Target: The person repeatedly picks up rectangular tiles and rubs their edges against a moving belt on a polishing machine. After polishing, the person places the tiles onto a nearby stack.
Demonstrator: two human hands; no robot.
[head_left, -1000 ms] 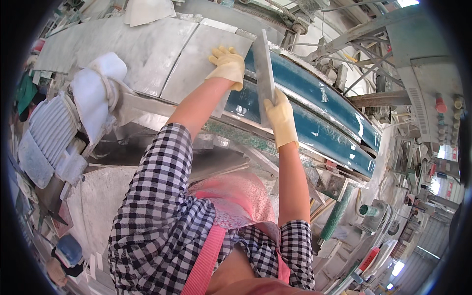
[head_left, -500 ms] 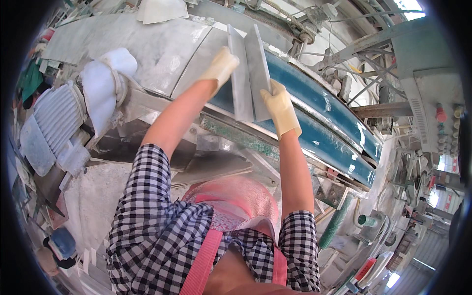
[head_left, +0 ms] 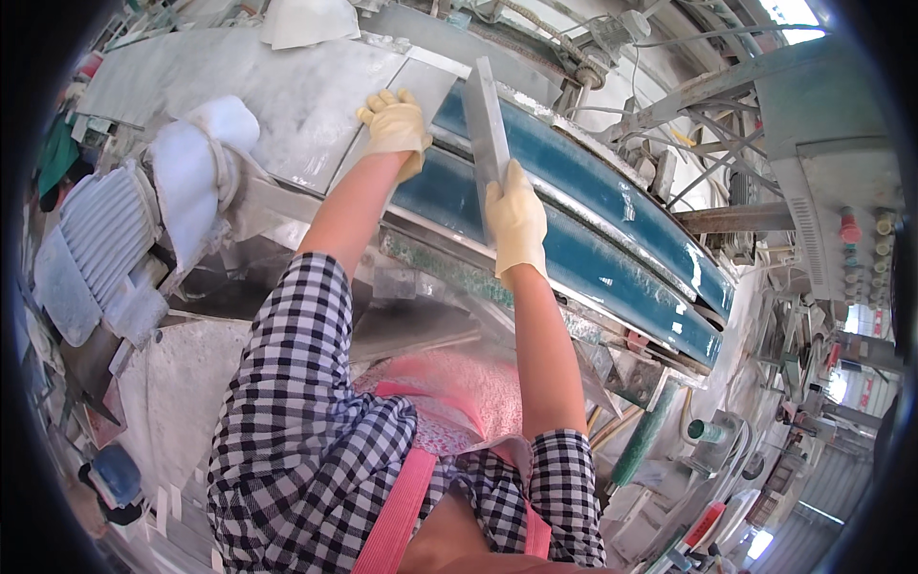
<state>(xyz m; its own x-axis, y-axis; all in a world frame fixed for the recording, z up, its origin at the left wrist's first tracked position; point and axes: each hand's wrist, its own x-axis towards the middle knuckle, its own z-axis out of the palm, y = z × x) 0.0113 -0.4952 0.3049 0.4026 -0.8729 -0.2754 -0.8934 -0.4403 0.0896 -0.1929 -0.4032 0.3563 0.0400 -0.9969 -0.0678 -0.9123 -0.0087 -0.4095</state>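
Observation:
My left hand (head_left: 397, 127), in a pale yellow rubber glove, lies with its fingers spread on a flat grey-white slab (head_left: 422, 84). This slab sits at the left end of the blue conveyor belts (head_left: 593, 206), beside a larger pale slab (head_left: 277, 105). My right hand (head_left: 519, 218), gloved alike, grips the near end of a long narrow grey slab (head_left: 488, 120). That slab stands on edge above the belts, its far end pointing away from me. The fingers on its far side are partly hidden.
A dusty ribbed motor (head_left: 110, 225) and a whitish wrapped cover (head_left: 196, 167) stand at the left. At the right hangs a grey-green control box (head_left: 827, 210) with several buttons. A steel beam (head_left: 736, 218) and cables cross behind the belts. A green roller (head_left: 645, 435) lies lower right.
Two slabs stood on edge between my hands; now only the right one does. My left hand has moved left and opened onto the flat slab. My right hand has shifted slightly left and nearer.

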